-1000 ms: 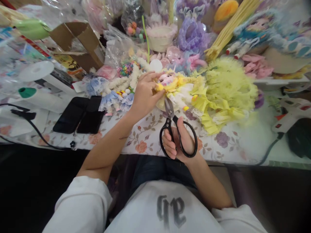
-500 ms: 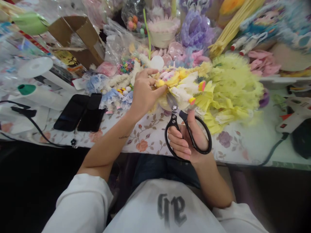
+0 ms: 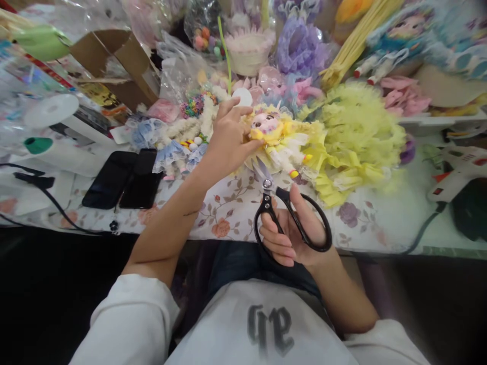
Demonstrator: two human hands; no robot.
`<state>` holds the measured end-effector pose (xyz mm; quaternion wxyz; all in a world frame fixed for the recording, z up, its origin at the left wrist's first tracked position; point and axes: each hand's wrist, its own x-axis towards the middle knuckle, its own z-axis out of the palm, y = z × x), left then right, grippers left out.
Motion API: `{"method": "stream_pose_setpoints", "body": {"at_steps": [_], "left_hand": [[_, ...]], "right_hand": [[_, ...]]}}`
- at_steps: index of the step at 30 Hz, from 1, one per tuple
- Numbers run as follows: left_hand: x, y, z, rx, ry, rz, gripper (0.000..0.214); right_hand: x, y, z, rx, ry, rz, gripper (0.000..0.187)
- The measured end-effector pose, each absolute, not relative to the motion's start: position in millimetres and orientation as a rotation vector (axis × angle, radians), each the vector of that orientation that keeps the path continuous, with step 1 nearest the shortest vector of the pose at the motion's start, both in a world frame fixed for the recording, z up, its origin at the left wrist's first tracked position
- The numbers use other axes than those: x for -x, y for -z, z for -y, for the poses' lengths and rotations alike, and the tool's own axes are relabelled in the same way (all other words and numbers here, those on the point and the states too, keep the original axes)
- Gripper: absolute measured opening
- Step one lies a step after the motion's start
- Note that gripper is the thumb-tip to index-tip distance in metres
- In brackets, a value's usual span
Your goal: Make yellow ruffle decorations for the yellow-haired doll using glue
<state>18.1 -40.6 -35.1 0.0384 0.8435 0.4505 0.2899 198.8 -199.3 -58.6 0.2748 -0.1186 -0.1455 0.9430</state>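
Observation:
My left hand [image 3: 227, 139] grips the head end of a small doll in a yellow frilled dress [image 3: 274, 138], holding it just above the flowered tablecloth [image 3: 228, 218]. My right hand [image 3: 291, 233] is closed through the black handles of a pair of scissors [image 3: 283, 215]. The scissor blades point up and left, with their tips under the doll's lower edge. To the right of the doll lies a big heap of yellow ruffled fabric [image 3: 357, 137].
Two black phones [image 3: 124, 178] lie at the left on the cloth, near a black cable [image 3: 49, 197]. A cardboard box [image 3: 114, 61], bags of beads, purple and pink frills and another doll crowd the back. A white glue gun [image 3: 456, 177] rests at the right.
My right hand has shifted right and down a little with the scissors, the blades now angled to the upper left. The doll has turned so its face shows.

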Motion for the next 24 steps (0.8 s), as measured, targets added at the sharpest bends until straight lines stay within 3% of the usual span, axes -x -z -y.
{"method": "stream_pose_setpoints", "body": {"at_steps": [9,24], "left_hand": [[-30.2,15.8,22.5,-2.504,-0.881,-1.338,0.005],[-43.1,12.9,25.3,-2.368,-0.966,-1.339,0.008]], "right_hand": [[-199.5,42.5,176.9,0.254,-2.511,0.394,0.088],[-198.1,43.6,175.6,0.269,-2.402,0.301,0.081]]}}
